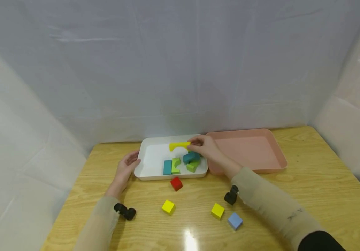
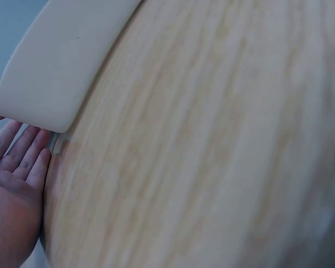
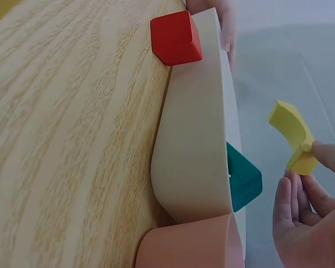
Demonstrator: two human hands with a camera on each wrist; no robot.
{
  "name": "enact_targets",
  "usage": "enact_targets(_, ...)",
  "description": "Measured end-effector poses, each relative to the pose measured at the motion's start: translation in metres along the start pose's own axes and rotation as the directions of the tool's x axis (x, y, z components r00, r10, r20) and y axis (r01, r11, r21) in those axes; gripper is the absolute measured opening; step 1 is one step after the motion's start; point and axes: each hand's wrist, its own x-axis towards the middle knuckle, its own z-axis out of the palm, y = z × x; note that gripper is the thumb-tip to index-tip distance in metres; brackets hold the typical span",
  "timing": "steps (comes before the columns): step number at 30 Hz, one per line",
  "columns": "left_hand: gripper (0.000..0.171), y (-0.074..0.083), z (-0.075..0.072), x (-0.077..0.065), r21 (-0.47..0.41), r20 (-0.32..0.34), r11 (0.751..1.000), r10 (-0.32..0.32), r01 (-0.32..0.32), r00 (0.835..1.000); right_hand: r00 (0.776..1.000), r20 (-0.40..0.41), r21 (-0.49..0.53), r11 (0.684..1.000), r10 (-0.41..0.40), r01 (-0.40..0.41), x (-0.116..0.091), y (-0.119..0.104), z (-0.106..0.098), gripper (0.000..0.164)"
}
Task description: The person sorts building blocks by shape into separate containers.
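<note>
My right hand (image 1: pixel 205 147) pinches one end of a yellow arch block (image 1: pixel 180 144) between thumb and fingertips, over the white tray (image 1: pixel 150 177). In the right wrist view the arch block (image 3: pixel 293 129) stands out past the tray's rim. My left hand (image 1: pixel 125 170) holds the tray's left end, thumb at the rim and fingers along the outer wall. Inside the tray, near the right hand, a teal block (image 1: pixel 191 157) leans on a green block (image 1: pixel 193 166). A teal rectangular block (image 1: pixel 167 167) lies beside a green notched block (image 1: pixel 175 166).
A pink tray (image 1: pixel 278 153) adjoins the white one on the right. In front lie a red cube (image 1: pixel 176 183), a yellow cube (image 1: pixel 168 207), another yellow cube (image 1: pixel 217 211) and a blue cube (image 1: pixel 235 221) on the wooden table (image 1: pixel 148 230). White sheeting hangs behind.
</note>
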Motion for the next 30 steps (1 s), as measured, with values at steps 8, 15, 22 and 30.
enact_targets(8, 0.056, 0.001, 0.0, 0.0, 0.009, -0.005, 1.0, -0.007, 0.007, 1.0, 0.997, -0.016, 0.037, 0.997, 0.073, -0.072, 0.004, 0.004, 0.004, 0.031)
enact_targets(15, 0.057, 0.001, 0.0, 0.0, 0.0, 0.004, 1.0, 0.002, -0.002, 1.0, 0.987, -0.021, 0.091, 0.984, 0.157, -0.154, 0.004, 0.008, 0.008, 0.029)
enact_targets(22, 0.057, 0.003, 0.001, 0.0, 0.015, -0.005, 1.0, -0.003, 0.003, 1.0, 0.993, -0.016, 0.064, 0.991, 0.116, -0.115, 0.004, 0.01, 0.006, 0.024)
enact_targets(30, 0.057, 0.001, 0.002, 0.002, 0.022, -0.008, 1.0, -0.02, 0.02, 1.0, 0.998, -0.012, 0.01, 0.998, 0.055, -0.055, 0.005, 0.011, 0.005, 0.024)
